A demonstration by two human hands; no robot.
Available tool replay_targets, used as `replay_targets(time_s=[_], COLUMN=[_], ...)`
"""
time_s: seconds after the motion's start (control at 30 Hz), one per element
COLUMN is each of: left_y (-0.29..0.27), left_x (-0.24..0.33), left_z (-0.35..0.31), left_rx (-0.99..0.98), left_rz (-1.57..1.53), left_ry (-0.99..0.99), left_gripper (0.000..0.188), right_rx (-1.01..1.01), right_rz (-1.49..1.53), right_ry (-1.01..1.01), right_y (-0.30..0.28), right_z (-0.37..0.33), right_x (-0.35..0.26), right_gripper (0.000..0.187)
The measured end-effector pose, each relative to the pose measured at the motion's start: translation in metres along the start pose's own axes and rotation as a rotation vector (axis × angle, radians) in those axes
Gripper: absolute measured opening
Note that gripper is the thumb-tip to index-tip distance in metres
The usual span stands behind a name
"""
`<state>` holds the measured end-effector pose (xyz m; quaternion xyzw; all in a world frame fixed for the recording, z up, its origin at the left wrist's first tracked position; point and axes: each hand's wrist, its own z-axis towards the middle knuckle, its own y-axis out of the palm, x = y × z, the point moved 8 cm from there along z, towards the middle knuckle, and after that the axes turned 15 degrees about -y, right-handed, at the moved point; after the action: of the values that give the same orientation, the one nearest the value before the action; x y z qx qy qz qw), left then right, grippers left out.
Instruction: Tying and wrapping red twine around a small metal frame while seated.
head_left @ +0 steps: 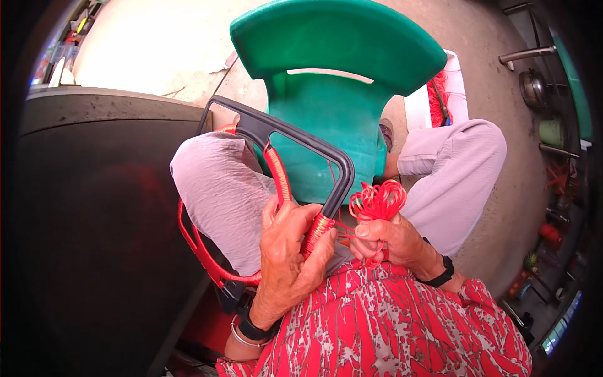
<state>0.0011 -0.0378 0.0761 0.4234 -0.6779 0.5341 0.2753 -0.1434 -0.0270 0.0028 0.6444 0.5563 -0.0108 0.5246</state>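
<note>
Across my left thigh lies a black frame point(312, 146) with rounded corners, parts of it wound tightly in red and gold cord. My left hand point(287, 251) is closed around the frame near a wrapped corner, its thumb by the red windings point(318, 231). Just to the right, my right hand point(394, 240) grips a looped bundle of red cord point(379, 200), whose loops stick up above the fist. Thin red strands run between the bundle and the wrapped corner. A further red-wrapped bar point(210, 264) of the frame curves down by my left knee.
A green plastic chair point(326, 132) stands directly in front, between my knees. Behind my right knee is a white container point(456, 94) with red cord inside. A dark panel with a worn edge point(113, 105) rises close on the left. Shelves with pots point(534, 88) line the right.
</note>
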Motion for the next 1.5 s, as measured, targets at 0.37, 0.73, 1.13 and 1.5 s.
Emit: replay_targets(time_s=[0.37, 0.73, 1.13, 1.5], left_y=[-0.005, -0.027, -0.015, -0.058], left_x=[-0.032, -0.007, 0.001, -0.027], left_z=[0.011, 0.030, 0.007, 0.013], left_rx=[0.104, 0.429, 0.125, 0.083], left_rz=[-0.655, -0.191, 0.320, -0.240], left_ry=[-0.257, 0.135, 0.138, -0.134], left_gripper=[0.038, 0.039, 0.078, 0.048], right_rx=[0.116, -0.208, -0.079, -0.180], right_rz=[-1.094, -1.958, -1.065, -0.487], right_ry=[-0.619, -1.236, -0.805, -0.486], right_y=[-0.012, 0.085, 0.021, 0.031], right_z=[0.025, 0.056, 0.097, 0.109], right_x=[-0.124, -0.123, -0.122, -0.084], right_gripper=[0.036, 0.008, 0.036, 0.043])
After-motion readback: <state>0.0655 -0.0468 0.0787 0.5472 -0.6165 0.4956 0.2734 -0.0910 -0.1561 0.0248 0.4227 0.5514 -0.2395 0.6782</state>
